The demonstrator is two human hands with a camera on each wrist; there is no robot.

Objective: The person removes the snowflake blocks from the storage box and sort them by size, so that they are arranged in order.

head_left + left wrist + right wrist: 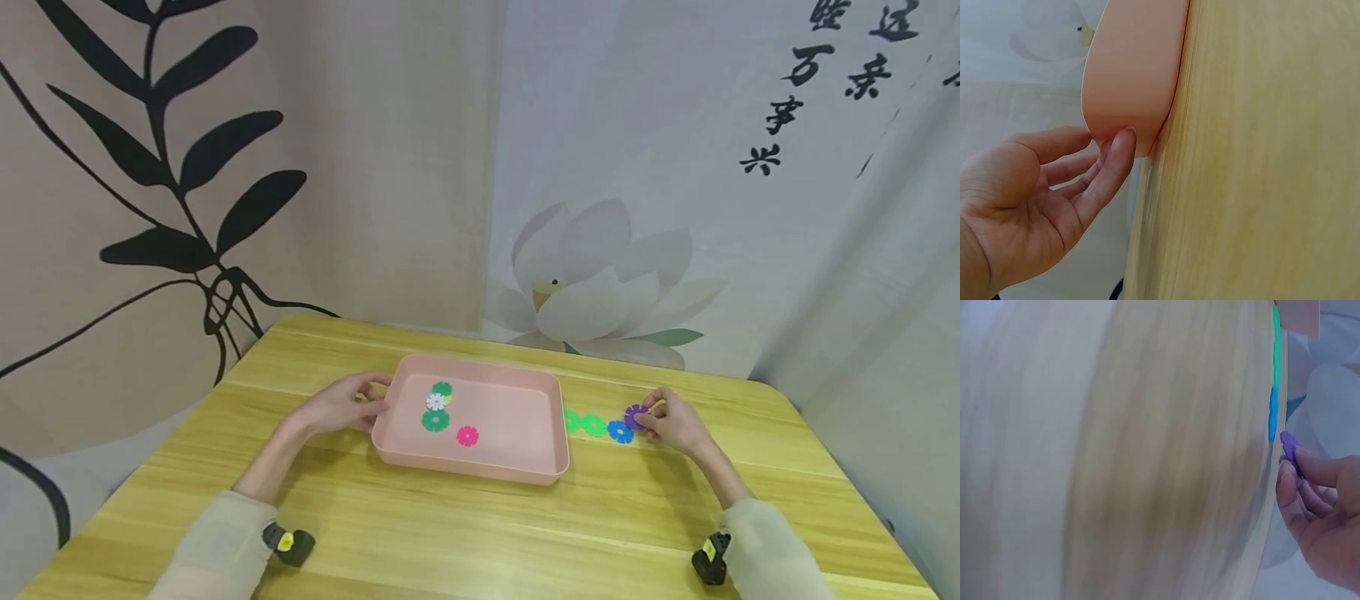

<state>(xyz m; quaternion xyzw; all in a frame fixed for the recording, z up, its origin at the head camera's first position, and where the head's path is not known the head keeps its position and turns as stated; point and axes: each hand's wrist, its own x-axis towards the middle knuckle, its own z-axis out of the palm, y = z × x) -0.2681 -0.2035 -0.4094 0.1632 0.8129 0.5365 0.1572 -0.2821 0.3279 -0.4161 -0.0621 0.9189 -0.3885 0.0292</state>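
My right hand [677,423] pinches a purple notched plastic disc [634,417] between thumb and fingers. In the right wrist view the purple disc [1289,447] appears edge-on, near the end of the row. A blue disc [620,432] lies beside it on the table, followed leftward by two light green discs, one [594,426] full in view and one [572,421] beside the tray wall. My left hand [345,404] touches the left end of the pink tray [517,425]; in the left wrist view its fingertips [1125,134] rest against the outer wall.
Inside the tray lie a pink disc [467,436], a dark green disc [435,421], a white disc [436,402] overlapping a yellow one, and another green disc [442,388]. The wooden table [465,533] ends at a printed curtain [390,167] behind.
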